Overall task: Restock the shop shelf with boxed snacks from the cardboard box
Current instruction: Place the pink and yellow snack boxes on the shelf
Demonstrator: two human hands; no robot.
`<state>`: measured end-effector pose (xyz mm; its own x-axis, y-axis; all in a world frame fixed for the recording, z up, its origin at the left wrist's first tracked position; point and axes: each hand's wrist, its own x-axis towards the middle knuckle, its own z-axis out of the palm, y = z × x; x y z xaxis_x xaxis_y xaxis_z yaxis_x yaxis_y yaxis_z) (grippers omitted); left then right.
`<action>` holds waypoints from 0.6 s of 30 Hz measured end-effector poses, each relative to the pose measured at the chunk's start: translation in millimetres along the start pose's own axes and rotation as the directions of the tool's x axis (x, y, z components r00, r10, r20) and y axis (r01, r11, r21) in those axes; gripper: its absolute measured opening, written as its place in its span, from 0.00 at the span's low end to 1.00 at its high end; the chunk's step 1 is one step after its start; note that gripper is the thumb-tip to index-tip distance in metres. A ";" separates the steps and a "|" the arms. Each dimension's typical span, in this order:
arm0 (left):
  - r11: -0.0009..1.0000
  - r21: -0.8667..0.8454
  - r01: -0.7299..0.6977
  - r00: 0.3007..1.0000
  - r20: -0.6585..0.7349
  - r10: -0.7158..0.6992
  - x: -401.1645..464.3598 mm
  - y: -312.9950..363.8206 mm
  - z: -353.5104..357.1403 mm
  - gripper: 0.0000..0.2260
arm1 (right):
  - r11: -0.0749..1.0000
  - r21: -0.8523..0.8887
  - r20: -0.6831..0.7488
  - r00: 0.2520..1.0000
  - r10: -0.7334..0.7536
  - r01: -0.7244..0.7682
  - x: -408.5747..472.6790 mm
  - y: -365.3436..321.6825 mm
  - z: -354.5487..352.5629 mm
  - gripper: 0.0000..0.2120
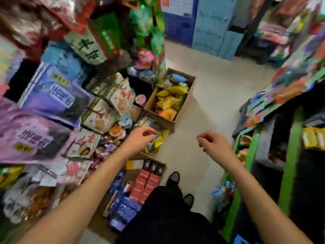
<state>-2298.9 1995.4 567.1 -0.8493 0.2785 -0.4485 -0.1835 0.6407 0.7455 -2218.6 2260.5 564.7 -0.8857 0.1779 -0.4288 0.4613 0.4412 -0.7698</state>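
A cardboard box (162, 164) stands on the floor by my feet, packed with red boxed snacks (146, 184), blue boxed snacks (123, 208) and a few dark ones at its far end. My left hand (140, 139) hovers above the aisle's left side, its fingers loosely curled and holding nothing. My right hand (213, 144) hangs level with it over the bare floor, fingers also loosely curled and empty. The shop shelf (105, 110) on the left is crammed with white snack packs and purple bags. The frame is motion-blurred.
A second cardboard box (182, 104) of yellow and blue snack bags stands further down the aisle on the left. A green-framed shelf (290, 155) lines the right side. Blue crates (212, 25) stand at the far end. Pale floor runs between the shelves.
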 end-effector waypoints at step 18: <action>0.566 -0.451 0.690 0.611 -0.058 -0.790 -148.2 -433.5 36.0 0.06 | 0.931 -0.343 0.483 0.827 0.288 -0.125 48.3 74.3 347.3 0.08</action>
<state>-2075.6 1702.1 292.7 -0.4024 -0.3778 -0.8339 -0.9130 0.2319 0.3355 -2209.0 1996.4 322.6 -0.5743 -0.1502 -0.8047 0.5221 0.6900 -0.5014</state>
